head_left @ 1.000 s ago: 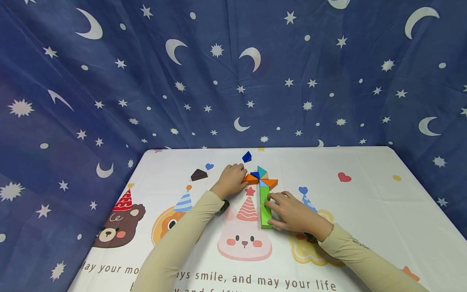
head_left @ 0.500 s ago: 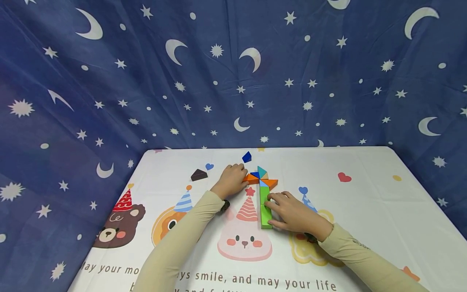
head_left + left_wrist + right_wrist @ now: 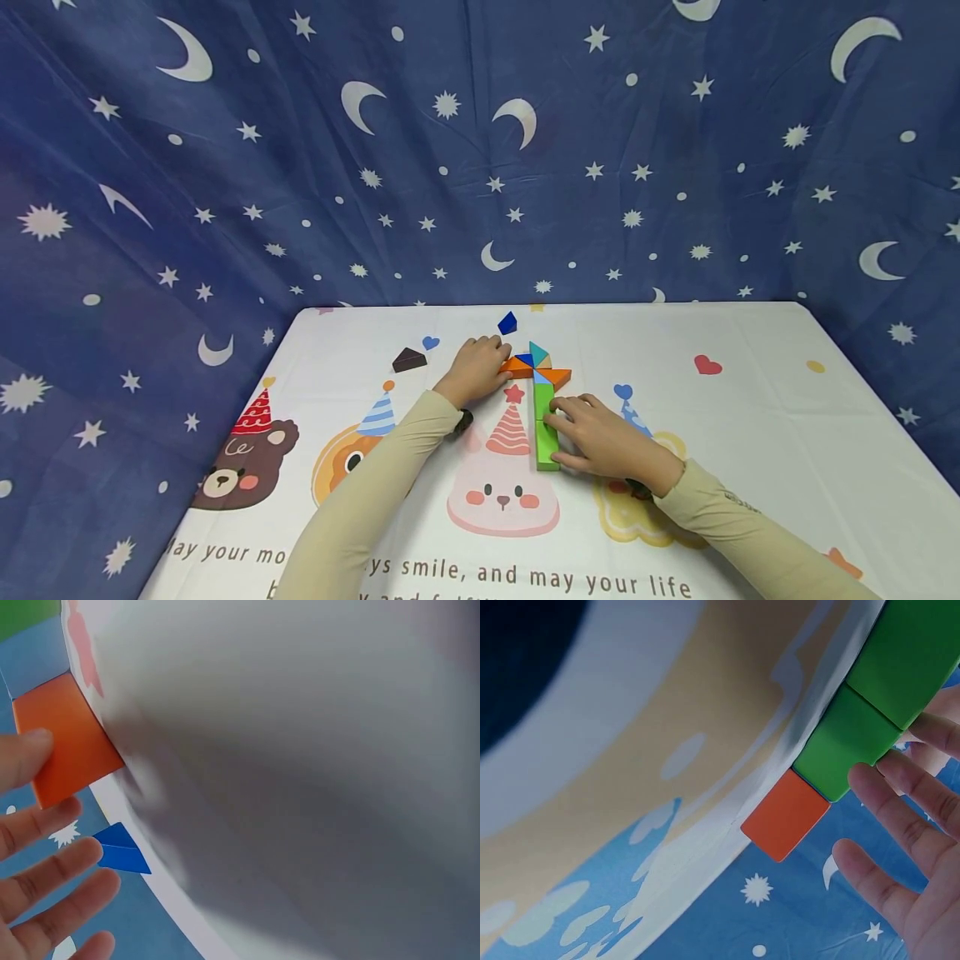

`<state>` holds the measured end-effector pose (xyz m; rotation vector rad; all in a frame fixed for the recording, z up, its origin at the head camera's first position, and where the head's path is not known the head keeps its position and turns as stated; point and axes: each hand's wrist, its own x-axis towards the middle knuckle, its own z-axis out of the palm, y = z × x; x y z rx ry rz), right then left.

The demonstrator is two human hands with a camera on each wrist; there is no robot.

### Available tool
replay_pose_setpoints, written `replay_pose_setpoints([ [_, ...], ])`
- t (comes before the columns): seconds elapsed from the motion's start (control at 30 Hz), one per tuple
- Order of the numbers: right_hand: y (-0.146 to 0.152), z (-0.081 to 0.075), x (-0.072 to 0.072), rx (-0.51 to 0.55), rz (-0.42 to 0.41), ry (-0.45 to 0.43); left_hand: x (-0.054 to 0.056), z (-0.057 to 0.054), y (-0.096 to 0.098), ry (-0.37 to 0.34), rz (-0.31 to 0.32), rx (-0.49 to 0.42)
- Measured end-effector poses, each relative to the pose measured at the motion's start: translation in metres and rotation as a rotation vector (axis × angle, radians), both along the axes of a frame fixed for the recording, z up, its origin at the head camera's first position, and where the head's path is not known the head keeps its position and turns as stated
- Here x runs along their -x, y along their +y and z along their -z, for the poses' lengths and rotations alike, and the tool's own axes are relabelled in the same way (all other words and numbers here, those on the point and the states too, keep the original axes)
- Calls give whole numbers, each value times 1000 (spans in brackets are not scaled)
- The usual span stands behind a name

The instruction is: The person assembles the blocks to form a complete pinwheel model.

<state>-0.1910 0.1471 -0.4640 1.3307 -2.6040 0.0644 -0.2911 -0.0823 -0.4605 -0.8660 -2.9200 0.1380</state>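
Observation:
Coloured blocks form a pinwheel on a stem at the table's middle. Two green blocks (image 3: pixel 547 448) lie end to end as the stem. Above them meet a light blue piece, a teal triangle (image 3: pixel 538 353), a blue triangle (image 3: pixel 524 360), a tan piece and two orange blocks. My left hand (image 3: pixel 474 371) pinches the outer end of the left orange block (image 3: pixel 71 742) with thumb and index finger, the other fingers spread. Along the stem's right side, my right hand (image 3: pixel 603 437) touches the green blocks with loosely bent fingers and thumb. The right orange block (image 3: pixel 556 378) lies untouched.
A loose dark blue block (image 3: pixel 507 322) lies behind the pinwheel, and a dark brown block (image 3: pixel 408 360) left of my left hand. The white tablecloth (image 3: pixel 765 433) carries printed animals and lettering. A blue starry curtain (image 3: pixel 570 225) hangs behind the table.

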Motion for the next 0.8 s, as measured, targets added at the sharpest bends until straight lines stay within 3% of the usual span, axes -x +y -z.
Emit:
replay_pose_setpoints([
  [0.3, 1, 0, 0, 1, 4, -10, 1, 2, 4, -58, -2, -31],
  [0.8, 1, 1, 0, -1, 2, -4, 1, 1, 6, -58, -14, 2],
])
